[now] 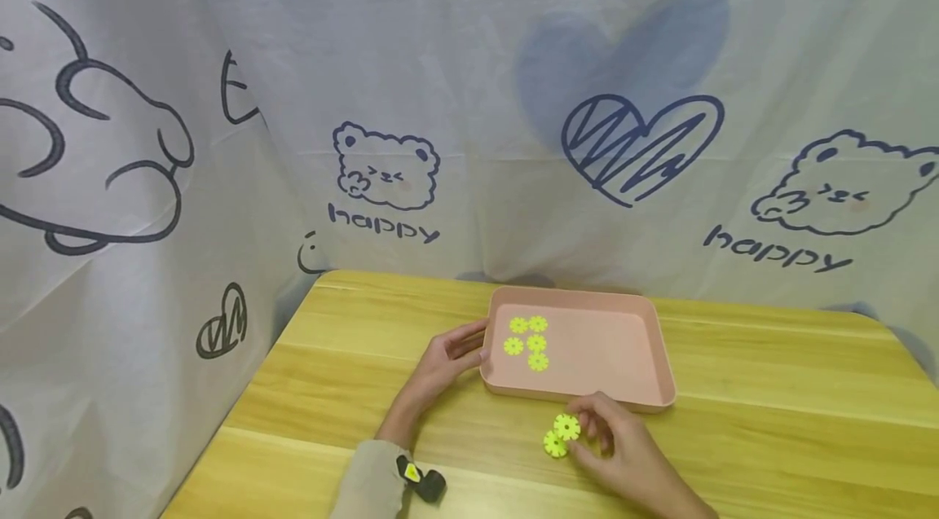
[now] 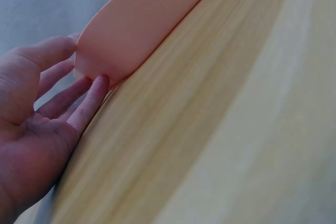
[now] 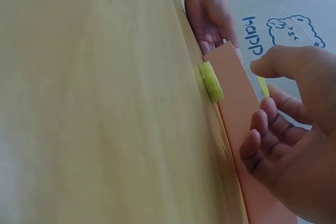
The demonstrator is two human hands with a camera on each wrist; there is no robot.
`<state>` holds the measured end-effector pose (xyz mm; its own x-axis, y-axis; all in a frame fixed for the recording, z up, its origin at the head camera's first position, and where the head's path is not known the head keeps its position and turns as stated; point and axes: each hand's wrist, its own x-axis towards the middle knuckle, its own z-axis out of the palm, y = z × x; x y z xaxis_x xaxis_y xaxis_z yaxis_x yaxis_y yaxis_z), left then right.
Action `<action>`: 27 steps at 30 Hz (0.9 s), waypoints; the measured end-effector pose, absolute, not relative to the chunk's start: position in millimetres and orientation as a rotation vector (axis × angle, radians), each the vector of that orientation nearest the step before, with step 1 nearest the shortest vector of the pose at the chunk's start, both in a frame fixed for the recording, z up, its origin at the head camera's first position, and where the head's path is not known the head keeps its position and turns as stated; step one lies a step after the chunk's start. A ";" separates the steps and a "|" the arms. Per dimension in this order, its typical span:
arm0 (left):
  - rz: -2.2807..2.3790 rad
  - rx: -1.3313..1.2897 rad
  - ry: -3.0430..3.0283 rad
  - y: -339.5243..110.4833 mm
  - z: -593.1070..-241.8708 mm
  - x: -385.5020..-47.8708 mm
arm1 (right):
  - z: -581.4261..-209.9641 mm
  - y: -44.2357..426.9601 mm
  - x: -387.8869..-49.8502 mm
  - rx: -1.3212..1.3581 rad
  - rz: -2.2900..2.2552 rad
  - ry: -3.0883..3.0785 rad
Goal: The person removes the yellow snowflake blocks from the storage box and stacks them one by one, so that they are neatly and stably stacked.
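My right hand (image 1: 619, 447) pinches a bright yellow-green notched disc (image 1: 567, 426) between thumb and index finger, just in front of the tray. In the right wrist view this disc (image 3: 263, 86) shows as a thin edge. Below it on the table lies another notched piece (image 1: 555, 445); it looks thick in the right wrist view, perhaps a stack. The shallow pink tray (image 1: 601, 344) has several such discs (image 1: 537, 343) lying flat in its left part. With fairly straight fingers, my left hand (image 1: 443, 362) touches the tray's left end wall (image 2: 113, 51).
The wood-grain table (image 1: 770, 405) extends on both sides of the tray. Behind and to the left hangs a pale cloth (image 1: 469, 95) printed with bears and hearts. A black strap with a small device (image 1: 421, 480) sits at the left sleeve.
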<state>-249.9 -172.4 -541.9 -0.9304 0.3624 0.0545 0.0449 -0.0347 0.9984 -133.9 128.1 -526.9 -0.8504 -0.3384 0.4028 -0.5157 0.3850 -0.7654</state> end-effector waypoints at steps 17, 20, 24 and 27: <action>2.041 0.435 2.042 -173.4 -542.4 -249.2 | -535.2 121.5 -132.2 0.764 1.467 -2.544; 2.046 0.436 2.036 -173.2 -541.5 -248.7 | -536.4 120.9 -132.3 0.759 1.470 -2.558; 2.052 0.428 2.026 -172.7 -540.3 -248.1 | -537.0 120.7 -132.7 0.755 1.473 -2.576; 2.052 0.429 2.022 -172.4 -540.2 -248.3 | -536.6 120.6 -132.0 0.752 1.481 -2.588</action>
<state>-248.3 -172.4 -540.2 -0.9311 0.3616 0.0475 0.0422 -0.0226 0.9989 -132.0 120.6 -536.6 -0.8784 -0.3791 0.2910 -0.4430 0.4173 -0.7934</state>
